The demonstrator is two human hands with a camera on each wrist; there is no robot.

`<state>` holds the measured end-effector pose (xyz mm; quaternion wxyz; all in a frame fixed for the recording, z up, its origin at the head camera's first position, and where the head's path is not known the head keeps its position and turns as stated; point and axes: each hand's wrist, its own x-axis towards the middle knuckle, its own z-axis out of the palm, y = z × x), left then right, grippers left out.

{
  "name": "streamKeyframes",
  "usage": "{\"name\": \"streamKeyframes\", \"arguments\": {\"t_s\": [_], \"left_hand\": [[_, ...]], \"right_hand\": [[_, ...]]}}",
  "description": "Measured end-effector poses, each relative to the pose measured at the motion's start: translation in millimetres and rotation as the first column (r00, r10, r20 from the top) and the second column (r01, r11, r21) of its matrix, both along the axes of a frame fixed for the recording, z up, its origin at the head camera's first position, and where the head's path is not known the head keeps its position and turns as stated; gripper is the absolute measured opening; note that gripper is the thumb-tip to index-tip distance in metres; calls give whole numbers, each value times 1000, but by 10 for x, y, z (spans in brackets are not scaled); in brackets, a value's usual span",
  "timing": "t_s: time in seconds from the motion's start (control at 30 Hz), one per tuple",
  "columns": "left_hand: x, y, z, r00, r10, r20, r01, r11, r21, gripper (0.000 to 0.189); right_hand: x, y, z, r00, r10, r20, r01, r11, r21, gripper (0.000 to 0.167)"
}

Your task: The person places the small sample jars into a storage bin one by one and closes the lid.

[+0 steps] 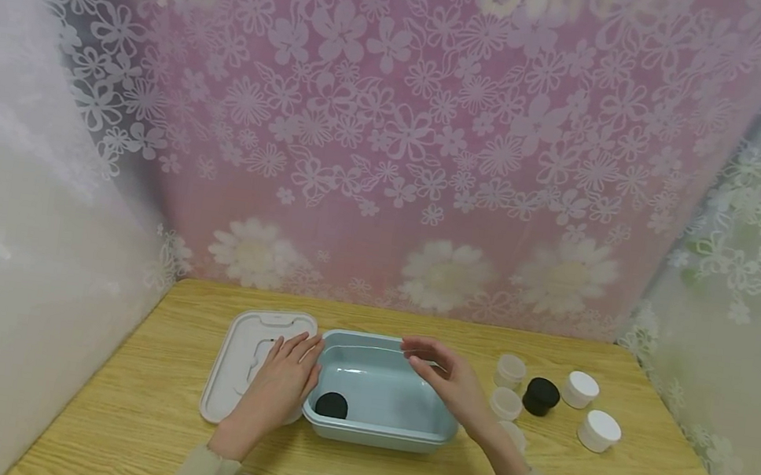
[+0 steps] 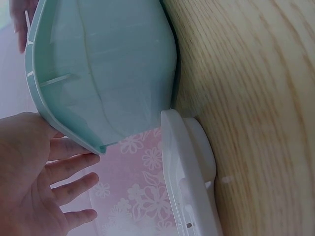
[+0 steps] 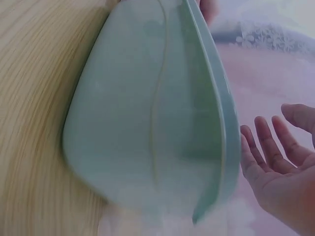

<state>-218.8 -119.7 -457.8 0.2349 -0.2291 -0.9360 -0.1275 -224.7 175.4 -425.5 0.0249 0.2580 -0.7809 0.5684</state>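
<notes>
A light blue plastic tub sits on the table, with a round black container in its near left corner. My left hand is at the tub's left rim, its fingers spread and extended. In the left wrist view, that hand touches the rim corner from outside. Over the tub's right end is my right hand, fingers loosely bent with nothing between them. From the right wrist, this hand appears beside the tub rim, palm and fingers relaxed.
A white lid lies left of the tub, partly under the left hand. To the right stand a black jar, two white jars and several translucent cups, one partly hidden by the right wrist. Floral curtains border the wooden table.
</notes>
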Motion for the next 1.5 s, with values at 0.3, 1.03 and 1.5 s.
{"name": "streamKeyframes", "arguments": {"t_s": [0.3,1.03,1.5], "left_hand": [[-9,14,-3,1000,1,22,-1,1000,5,39],[-3,-25,-1,1000,4,12,-4,1000,3,39],[5,9,5,1000,6,28,-6,1000,4,39]], "right_hand": [[95,505,-64,997,-34,-67,31,999,-35,39],[424,1425,-353,989,-139,-50,146,973,177,42],[460,1552,-455,999,-34,22,26,953,303,55]]}}
